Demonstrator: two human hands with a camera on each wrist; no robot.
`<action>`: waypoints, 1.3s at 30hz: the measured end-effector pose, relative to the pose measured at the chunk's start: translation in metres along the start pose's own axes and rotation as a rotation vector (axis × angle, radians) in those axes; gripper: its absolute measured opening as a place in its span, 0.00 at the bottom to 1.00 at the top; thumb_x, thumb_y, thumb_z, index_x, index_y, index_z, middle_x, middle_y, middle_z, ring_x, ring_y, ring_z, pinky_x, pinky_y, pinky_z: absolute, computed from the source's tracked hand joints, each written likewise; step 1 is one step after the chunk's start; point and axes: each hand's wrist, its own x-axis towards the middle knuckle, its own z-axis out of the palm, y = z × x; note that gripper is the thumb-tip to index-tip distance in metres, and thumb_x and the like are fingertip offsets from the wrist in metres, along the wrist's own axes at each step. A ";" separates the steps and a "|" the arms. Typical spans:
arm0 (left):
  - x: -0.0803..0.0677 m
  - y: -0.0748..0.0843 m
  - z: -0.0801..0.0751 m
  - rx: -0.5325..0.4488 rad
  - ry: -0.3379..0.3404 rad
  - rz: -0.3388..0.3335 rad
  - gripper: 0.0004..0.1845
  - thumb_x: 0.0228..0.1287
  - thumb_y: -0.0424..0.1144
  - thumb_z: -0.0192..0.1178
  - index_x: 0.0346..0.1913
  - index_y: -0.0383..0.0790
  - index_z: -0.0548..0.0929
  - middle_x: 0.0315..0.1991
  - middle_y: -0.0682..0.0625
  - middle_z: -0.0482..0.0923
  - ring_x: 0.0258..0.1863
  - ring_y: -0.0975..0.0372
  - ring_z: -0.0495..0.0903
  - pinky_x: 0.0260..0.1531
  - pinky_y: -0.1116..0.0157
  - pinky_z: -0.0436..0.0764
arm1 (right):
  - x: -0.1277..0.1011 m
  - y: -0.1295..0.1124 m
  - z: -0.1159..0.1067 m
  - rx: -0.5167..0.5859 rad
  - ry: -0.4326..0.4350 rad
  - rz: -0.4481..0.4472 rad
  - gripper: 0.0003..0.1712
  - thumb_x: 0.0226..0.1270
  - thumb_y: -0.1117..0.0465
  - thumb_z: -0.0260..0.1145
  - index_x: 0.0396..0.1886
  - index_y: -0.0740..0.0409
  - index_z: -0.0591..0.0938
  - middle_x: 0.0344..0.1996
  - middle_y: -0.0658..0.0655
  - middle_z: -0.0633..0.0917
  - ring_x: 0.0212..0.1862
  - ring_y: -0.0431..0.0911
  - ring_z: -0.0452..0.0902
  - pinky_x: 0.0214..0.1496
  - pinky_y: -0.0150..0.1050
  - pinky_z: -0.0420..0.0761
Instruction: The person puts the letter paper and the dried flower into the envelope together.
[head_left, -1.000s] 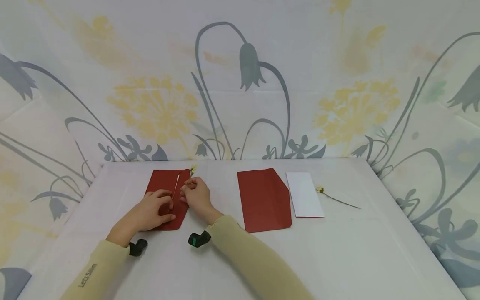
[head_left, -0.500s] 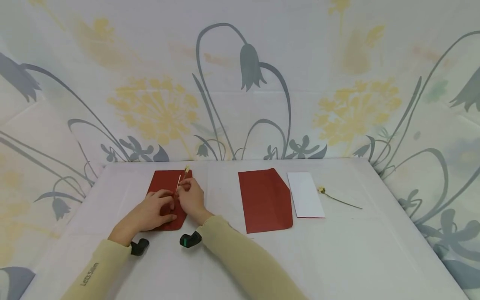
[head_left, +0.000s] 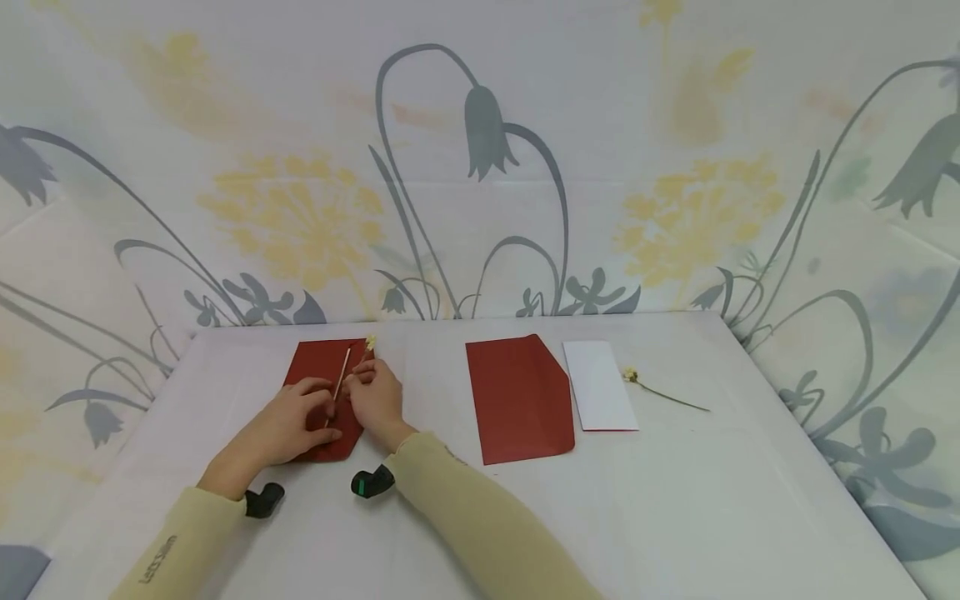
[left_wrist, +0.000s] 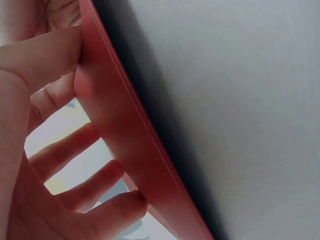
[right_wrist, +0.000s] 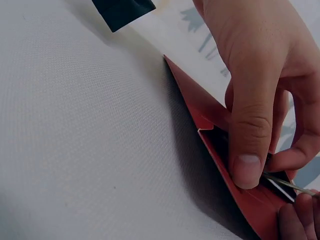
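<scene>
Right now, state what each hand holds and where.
Right hand pinches the flower stem near its lower end; left hand grips the red envelope at its edge.

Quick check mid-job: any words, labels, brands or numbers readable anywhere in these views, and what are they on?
"Lets Slim": printed along the left sleeve, seen in the head view; the lettering is small, so the reading is my best one.
Red envelopes, white card, table and flowered backdrop: no text visible.
Left wrist and right wrist views: no text.
</scene>
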 end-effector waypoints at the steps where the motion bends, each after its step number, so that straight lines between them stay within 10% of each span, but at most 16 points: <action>1: 0.000 -0.001 0.000 -0.008 0.006 0.004 0.16 0.52 0.41 0.77 0.31 0.48 0.76 0.55 0.35 0.74 0.52 0.38 0.74 0.52 0.39 0.75 | 0.000 0.000 0.000 0.002 0.000 -0.001 0.05 0.65 0.66 0.68 0.36 0.53 0.80 0.24 0.44 0.81 0.26 0.36 0.79 0.32 0.31 0.80; 12: 0.001 -0.007 -0.005 -0.074 -0.002 -0.018 0.16 0.52 0.43 0.77 0.32 0.50 0.76 0.57 0.34 0.73 0.56 0.37 0.74 0.54 0.39 0.74 | 0.005 0.001 0.000 0.134 0.000 0.036 0.17 0.63 0.69 0.70 0.50 0.59 0.78 0.28 0.48 0.82 0.29 0.41 0.84 0.34 0.35 0.85; 17: 0.001 -0.006 -0.007 -0.082 -0.004 -0.024 0.16 0.52 0.43 0.77 0.32 0.50 0.76 0.58 0.35 0.73 0.55 0.38 0.74 0.54 0.40 0.74 | 0.004 0.001 -0.001 -0.025 -0.021 0.003 0.18 0.60 0.65 0.73 0.48 0.52 0.77 0.27 0.44 0.82 0.30 0.36 0.80 0.35 0.33 0.81; 25: 0.000 -0.005 -0.007 -0.086 -0.019 -0.023 0.16 0.53 0.42 0.77 0.33 0.49 0.77 0.58 0.33 0.72 0.57 0.36 0.73 0.55 0.37 0.72 | 0.005 0.004 -0.005 -0.154 -0.174 -0.072 0.52 0.56 0.65 0.76 0.77 0.53 0.58 0.24 0.44 0.81 0.28 0.35 0.77 0.36 0.30 0.79; 39: -0.002 -0.004 -0.008 -0.105 0.015 -0.029 0.16 0.52 0.41 0.78 0.32 0.50 0.76 0.59 0.34 0.68 0.57 0.36 0.71 0.56 0.36 0.72 | 0.007 0.005 -0.006 -0.189 -0.213 -0.068 0.43 0.53 0.67 0.76 0.70 0.53 0.69 0.23 0.44 0.80 0.25 0.35 0.76 0.30 0.29 0.77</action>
